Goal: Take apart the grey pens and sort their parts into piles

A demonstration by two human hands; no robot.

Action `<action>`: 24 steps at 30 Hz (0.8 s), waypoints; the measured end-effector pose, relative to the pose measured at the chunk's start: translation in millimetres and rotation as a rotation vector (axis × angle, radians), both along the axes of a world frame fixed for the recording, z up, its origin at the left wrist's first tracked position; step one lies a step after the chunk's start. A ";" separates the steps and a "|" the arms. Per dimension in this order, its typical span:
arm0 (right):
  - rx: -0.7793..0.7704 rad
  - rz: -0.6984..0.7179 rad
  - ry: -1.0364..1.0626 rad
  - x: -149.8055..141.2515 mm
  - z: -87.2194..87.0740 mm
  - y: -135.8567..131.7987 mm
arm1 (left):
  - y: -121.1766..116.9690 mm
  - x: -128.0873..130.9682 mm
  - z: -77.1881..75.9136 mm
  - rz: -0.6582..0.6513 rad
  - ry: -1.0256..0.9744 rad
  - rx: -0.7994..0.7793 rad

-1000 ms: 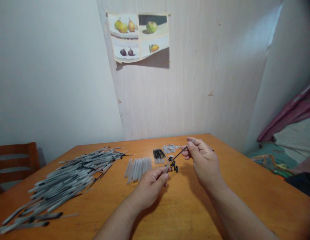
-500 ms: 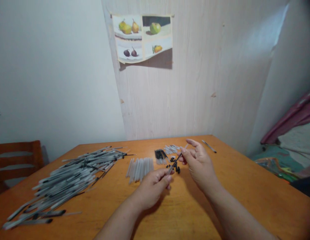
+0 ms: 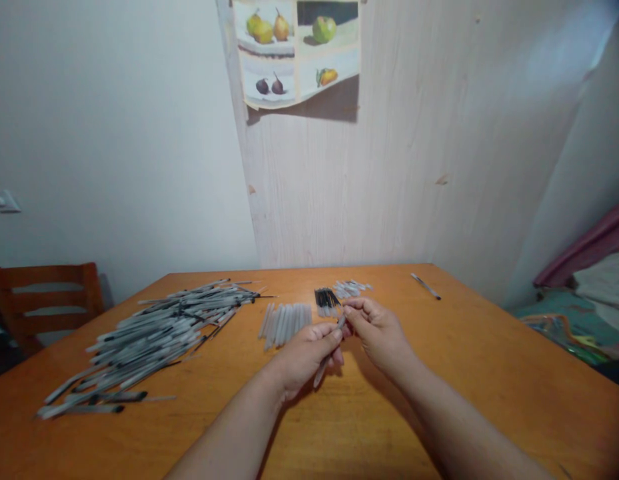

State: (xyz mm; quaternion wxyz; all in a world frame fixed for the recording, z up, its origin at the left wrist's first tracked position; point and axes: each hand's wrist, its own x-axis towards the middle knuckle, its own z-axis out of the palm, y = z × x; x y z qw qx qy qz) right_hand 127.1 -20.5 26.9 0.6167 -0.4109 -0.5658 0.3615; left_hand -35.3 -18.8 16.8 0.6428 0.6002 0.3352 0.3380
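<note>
My left hand (image 3: 312,353) is closed around a slim translucent pen (image 3: 320,375), whose lower end pokes out below the fingers. At the pen's upper end, my right hand (image 3: 376,330) pinches with thumb and fingertips; the exact part between them is hidden. Just behind the hands lies a row of black-and-clear pen parts (image 3: 326,301). Left of them is a row of frosted pen barrels (image 3: 288,321). Small clear pieces (image 3: 350,288), apparently caps, lie farther back. My hands cover the spot where small black plugs lay.
A big heap of grey pens (image 3: 174,327) spreads over the left of the wooden table (image 3: 369,427). One single pen (image 3: 426,287) lies at the back right. A wooden chair (image 3: 49,300) stands at left, and a fruit picture (image 3: 295,53) hangs on the wall.
My hands have come together; the dark length of pen that showed between them is now hidden. The pen's lower end now shows below my left hand. The head view has tilted down slightly.
</note>
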 end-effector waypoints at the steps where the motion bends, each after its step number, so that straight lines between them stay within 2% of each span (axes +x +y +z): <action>1: -0.017 0.011 -0.005 -0.7 0.2 -0.7 | 0.3 -0.1 0.5 0.000 -0.005 -0.003; 5: -0.062 0.032 -0.019 -0.6 2.5 -2.3 | 1.4 0.2 1.1 -0.005 -0.031 -0.047; 14: 0.006 0.016 -0.192 1.0 -3.0 -2.0 | 3.8 0.7 0.5 0.019 -0.052 -0.076; 24: 0.208 -0.098 -0.538 8.0 -18.6 3.1 | 5.0 1.6 -0.3 0.083 -0.063 -0.091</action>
